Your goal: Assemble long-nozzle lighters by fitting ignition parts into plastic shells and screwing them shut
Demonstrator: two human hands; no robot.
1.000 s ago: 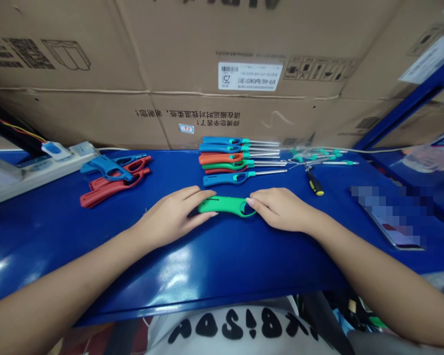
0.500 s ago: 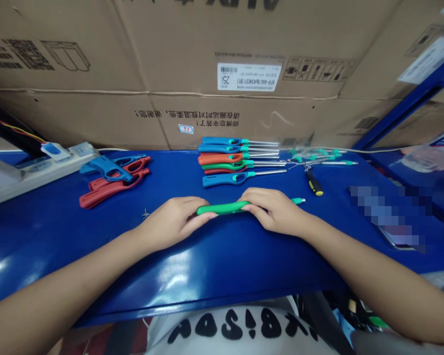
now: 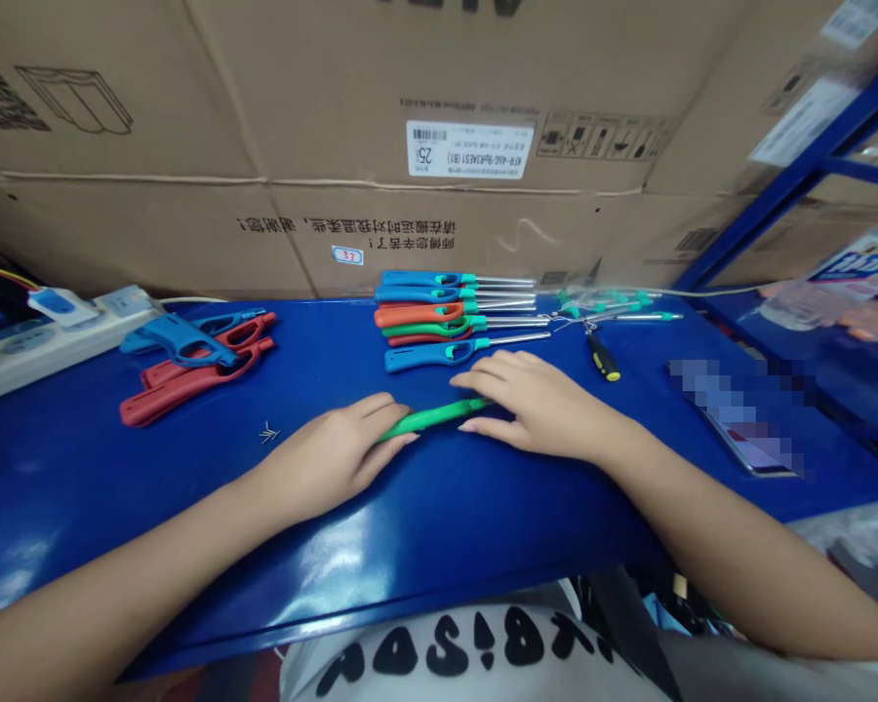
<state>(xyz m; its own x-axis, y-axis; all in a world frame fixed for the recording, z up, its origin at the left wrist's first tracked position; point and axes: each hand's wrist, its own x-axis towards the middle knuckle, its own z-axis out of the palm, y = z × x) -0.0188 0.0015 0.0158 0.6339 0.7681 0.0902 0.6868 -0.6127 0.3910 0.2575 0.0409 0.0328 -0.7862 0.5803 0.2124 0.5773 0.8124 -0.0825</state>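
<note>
My left hand [image 3: 340,444] is closed round the left end of a green lighter handle [image 3: 433,417], which tilts slightly up to the right above the blue table. At its other end, my right hand [image 3: 534,402] has thumb and fingers apart, with the handle's tip between them; whether it touches is hard to tell. Behind the hands lies a stack of long-nosed lighters [image 3: 430,357] in blue, orange, green and red, their metal tubes pointing right. A few small screws [image 3: 268,432] lie left of my left hand.
Loose red handle shells [image 3: 182,388] and blue handle shells [image 3: 179,339] lie at left beside a white power strip [image 3: 65,341]. A black-yellow screwdriver [image 3: 604,359] and several teal-ended metal tubes [image 3: 633,316] lie back right, near a phone [image 3: 746,419]. A large carton [image 3: 322,107] stands behind.
My right hand has loosened its pinch on the green handle and its fingers have spread. The handle has tilted, its left end lower. The view has shifted slightly right.
</note>
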